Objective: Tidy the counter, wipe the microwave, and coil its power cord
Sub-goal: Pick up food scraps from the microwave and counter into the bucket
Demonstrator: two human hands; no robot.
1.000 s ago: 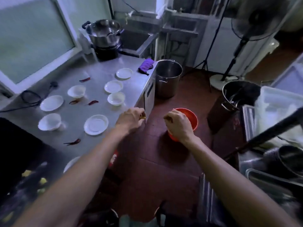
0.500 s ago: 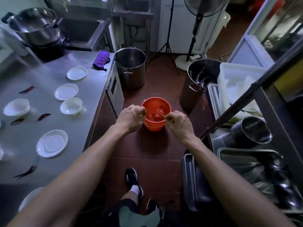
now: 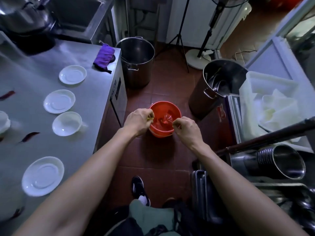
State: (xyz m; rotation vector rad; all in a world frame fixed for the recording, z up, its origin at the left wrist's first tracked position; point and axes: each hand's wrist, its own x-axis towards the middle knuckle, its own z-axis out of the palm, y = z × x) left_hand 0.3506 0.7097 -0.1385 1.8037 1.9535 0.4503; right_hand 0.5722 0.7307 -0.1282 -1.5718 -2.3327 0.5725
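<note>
While my two hands hang over the floor, the red bucket sits right beneath and between them, its mouth open upward, so whatever I let go should fall straight in. My left hand is curled at the bucket's 9 o'clock rim, pinching a small yellowish scrap; my right hand is curled at about 4 o'clock, and I cannot tell what, if anything, its fingertips pinch. The hands are apart, both about equally near the bucket. The counter with its white saucers, red chillies and purple cloth lies off at my 9 to 11 o'clock. The microwave and its cord are out of view, and the bucket's contents are only a glossy blur.
</note>
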